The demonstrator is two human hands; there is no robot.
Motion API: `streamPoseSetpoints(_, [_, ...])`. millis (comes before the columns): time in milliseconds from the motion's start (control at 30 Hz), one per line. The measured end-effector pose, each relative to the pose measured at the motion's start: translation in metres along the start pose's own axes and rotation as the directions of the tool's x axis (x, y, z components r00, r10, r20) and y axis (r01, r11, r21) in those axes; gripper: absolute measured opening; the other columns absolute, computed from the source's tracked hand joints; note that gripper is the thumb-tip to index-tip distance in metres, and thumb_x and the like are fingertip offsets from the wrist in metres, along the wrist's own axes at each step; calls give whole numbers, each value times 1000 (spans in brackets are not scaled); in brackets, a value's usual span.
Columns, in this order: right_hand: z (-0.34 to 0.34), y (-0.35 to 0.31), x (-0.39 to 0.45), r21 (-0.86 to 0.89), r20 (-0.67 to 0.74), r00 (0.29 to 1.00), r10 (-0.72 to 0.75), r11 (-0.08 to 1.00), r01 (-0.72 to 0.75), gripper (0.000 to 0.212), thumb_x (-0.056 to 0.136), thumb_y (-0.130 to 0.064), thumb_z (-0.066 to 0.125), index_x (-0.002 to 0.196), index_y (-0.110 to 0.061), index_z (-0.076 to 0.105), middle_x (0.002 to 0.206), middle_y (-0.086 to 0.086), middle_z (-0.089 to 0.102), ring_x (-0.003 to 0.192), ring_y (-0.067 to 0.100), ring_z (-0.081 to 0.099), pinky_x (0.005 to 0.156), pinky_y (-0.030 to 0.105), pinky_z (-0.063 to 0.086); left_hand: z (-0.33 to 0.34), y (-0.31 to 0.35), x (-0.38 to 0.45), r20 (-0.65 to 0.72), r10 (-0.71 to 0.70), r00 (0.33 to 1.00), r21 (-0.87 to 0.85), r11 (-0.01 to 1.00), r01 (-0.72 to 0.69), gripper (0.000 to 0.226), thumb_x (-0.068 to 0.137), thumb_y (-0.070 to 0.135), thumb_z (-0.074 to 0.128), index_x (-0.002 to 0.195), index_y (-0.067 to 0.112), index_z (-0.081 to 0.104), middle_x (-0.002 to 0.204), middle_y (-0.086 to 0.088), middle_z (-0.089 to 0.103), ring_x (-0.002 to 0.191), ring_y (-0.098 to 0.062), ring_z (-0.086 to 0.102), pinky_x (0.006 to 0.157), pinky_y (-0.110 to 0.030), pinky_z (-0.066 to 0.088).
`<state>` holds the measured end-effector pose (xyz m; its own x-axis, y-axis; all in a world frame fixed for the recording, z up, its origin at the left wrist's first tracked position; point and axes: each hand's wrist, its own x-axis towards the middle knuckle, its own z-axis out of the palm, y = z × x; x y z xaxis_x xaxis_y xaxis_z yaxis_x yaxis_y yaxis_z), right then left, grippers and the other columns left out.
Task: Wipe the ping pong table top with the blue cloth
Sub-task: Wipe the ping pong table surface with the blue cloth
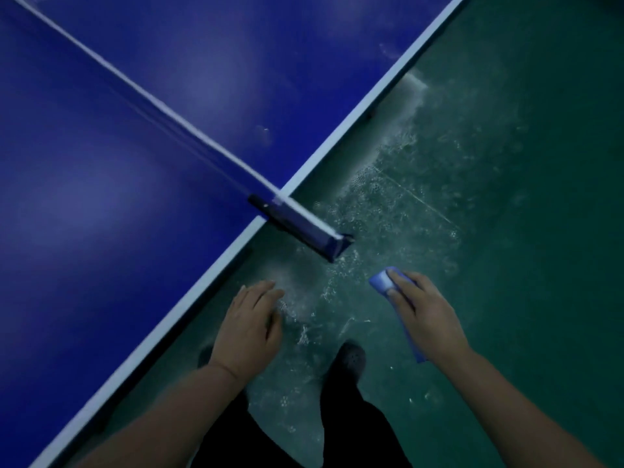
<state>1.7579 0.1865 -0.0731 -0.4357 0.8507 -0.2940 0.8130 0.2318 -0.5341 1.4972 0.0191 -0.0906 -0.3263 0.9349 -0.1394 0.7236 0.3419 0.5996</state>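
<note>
Item one, a dark blue ping pong worktop (128, 163) with a pale white edge band, is filling the upper left of the head view and running diagonally from lower left to upper right. Item two, a white-topped net (141, 96), is crossing that worktop from the upper left corner down to the near edge, its image blurred. Item three, a dark blue net clamp post (304, 228), is gripping the worktop edge and sticking out past it over the floor. Item four, a folded blue cloth (383, 282), is sitting in the right hand (427, 315), off the worktop and over the floor, just right of the clamp post and apart from it; the fingers are curling over its upper end while a strip of it is showing below the palm near the wrist. Item five, the left hand (248, 325), is hovering palm down just beside the worktop edge, fingers loosely extended and holding nothing; whether it is touching the edge cannot be told. Item six, a dark green floor (506, 163), is carrying pale scuffed, speckled marks beneath the post and between the hands. Item seven, a dark shoe (349, 358) and dark trouser legs (354, 430), is standing on that floor between the two forearms.
</note>
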Motion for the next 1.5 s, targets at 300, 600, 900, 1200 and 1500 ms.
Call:
streamPoseSetpoints(300, [-122,49,73,73,-9,986,-166,983,167,40,98,-40,57,138,-36,57,131,-22,51,111,-5,50,85,9,37,51,175,67,-134,-46,990,-233,972,14,37,95,29,53,128,15,62,139,3,53,128,-10,49,109,-24,36])
streamPoseSetpoints(600, [-168,-15,221,8,108,896,-430,902,432,42,97,-36,60,139,-33,58,133,-14,55,114,2,54,89,23,43,32,209,170,-396,-291,871,-448,889,94,43,93,36,51,131,18,59,142,7,51,134,-3,42,111,-16,28])
streamPoseSetpoints(900, [-173,-73,353,-31,259,752,-606,773,633,56,91,-60,40,139,-36,57,124,-26,49,108,-11,45,82,19,39,32,190,263,-454,-630,630,-502,765,403,48,91,39,48,131,13,60,142,-4,51,140,-23,37,113,-56,32])
streamPoseSetpoints(1200, [-54,-245,503,58,368,176,-913,212,975,39,103,-29,56,138,-14,60,133,14,59,119,35,56,94,44,49,27,144,294,-453,-857,244,-593,495,636,53,94,37,47,141,14,50,156,-5,34,149,-22,20,120,-48,23])
streamPoseSetpoints(1500, [108,-397,616,-9,492,-49,-869,-61,998,44,107,-32,41,140,-7,55,148,21,47,135,40,42,110,45,32,54,153,322,-469,-877,-103,-602,233,764,54,95,38,40,138,7,53,153,-11,38,146,-28,28,121,-48,19])
